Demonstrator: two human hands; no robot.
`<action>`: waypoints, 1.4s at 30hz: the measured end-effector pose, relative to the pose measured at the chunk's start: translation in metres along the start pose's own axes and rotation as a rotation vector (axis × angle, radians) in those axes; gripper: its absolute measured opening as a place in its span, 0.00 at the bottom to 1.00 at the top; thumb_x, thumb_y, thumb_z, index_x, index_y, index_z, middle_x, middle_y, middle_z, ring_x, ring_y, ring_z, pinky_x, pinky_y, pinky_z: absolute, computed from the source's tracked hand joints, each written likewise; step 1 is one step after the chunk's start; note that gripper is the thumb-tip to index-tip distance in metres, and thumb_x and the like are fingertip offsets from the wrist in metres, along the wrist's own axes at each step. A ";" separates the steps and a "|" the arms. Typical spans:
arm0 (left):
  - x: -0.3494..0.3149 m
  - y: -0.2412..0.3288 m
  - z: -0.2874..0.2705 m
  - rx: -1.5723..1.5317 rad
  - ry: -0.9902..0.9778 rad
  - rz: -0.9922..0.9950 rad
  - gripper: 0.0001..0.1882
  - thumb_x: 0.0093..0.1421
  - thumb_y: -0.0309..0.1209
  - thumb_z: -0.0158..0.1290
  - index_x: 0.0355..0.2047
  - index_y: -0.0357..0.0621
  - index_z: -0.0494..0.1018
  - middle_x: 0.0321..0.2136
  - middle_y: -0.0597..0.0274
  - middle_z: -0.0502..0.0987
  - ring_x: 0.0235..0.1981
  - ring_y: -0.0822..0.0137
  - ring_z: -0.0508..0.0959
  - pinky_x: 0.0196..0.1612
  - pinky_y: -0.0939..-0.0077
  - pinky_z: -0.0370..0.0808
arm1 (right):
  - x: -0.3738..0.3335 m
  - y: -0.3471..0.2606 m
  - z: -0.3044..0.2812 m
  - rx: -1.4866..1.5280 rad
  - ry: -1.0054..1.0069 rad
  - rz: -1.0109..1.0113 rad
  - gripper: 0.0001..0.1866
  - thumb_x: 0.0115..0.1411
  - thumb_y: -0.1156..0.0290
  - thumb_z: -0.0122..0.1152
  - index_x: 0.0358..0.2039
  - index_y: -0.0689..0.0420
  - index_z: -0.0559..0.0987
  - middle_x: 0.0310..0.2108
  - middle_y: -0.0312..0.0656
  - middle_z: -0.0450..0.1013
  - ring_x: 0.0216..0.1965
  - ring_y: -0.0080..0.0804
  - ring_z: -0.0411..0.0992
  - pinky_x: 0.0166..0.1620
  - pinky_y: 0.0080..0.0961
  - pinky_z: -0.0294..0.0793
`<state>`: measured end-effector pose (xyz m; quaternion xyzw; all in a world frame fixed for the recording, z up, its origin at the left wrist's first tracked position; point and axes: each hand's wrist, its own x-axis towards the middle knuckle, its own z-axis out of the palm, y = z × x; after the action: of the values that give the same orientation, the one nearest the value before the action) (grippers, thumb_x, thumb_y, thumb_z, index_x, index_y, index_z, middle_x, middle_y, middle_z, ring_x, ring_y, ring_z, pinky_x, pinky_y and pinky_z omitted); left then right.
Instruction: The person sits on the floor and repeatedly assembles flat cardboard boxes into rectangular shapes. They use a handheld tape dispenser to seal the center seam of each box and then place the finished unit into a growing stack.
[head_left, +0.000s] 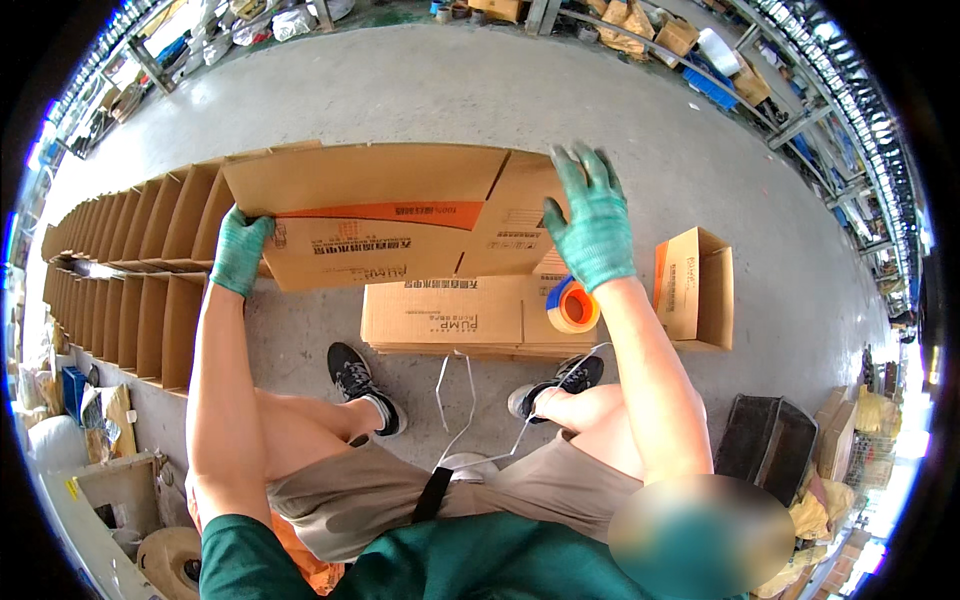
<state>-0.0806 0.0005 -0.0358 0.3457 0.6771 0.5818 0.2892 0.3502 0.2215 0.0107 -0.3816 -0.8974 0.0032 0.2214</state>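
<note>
A flattened brown cardboard carton [370, 235] with an orange stripe is held up in front of me, tilted. My left hand [241, 250], in a green work glove, grips its left edge with the thumb over the face. At the opposite edge is my right hand [592, 220], also gloved, its fingers spread; whether it touches the cardboard I cannot tell. Below the carton lies a stack of flat cartons [430, 318]. On the stack's right end rests a roll of tape [576, 306] with an orange core and blue edge, just under my right wrist.
Two long rows of opened cartons [150, 215] stand on the floor at the left. One opened carton [682, 285] sits to the right of the stack. A black bin [765, 445] is at the lower right. Loaded shelves [790, 125] line the far right. My shoes flank the stack's near side.
</note>
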 end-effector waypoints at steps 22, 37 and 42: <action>-0.045 -0.012 0.066 0.305 -0.493 -0.115 0.47 0.54 0.23 0.65 0.68 0.44 0.49 0.56 0.60 0.67 0.54 0.69 0.68 0.57 0.77 0.70 | -0.009 0.005 -0.001 1.014 -0.307 0.002 0.27 0.57 0.84 0.55 0.58 0.51 0.73 0.55 0.46 0.70 0.45 0.35 0.73 0.44 0.29 0.75; -0.059 0.011 0.099 0.075 -0.393 0.199 0.33 0.61 0.60 0.54 0.43 0.38 0.79 0.50 0.53 0.75 0.53 0.61 0.69 0.58 0.63 0.65 | -0.038 0.031 0.059 1.317 -0.196 0.355 0.15 0.59 0.81 0.53 0.45 0.56 0.80 0.52 0.37 0.75 0.50 0.26 0.73 0.52 0.25 0.72; -0.050 -0.021 0.114 0.407 0.032 0.175 0.23 0.60 0.38 0.63 0.50 0.40 0.68 0.44 0.57 0.73 0.44 0.65 0.70 0.50 0.71 0.71 | -0.008 0.040 0.048 1.348 -0.034 0.812 0.16 0.62 0.71 0.57 0.51 0.53 0.77 0.52 0.40 0.74 0.50 0.28 0.72 0.54 0.24 0.70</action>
<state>0.0370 0.0259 -0.0753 0.4450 0.7525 0.4615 0.1509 0.3634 0.2520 -0.0426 -0.4628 -0.4955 0.6335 0.3728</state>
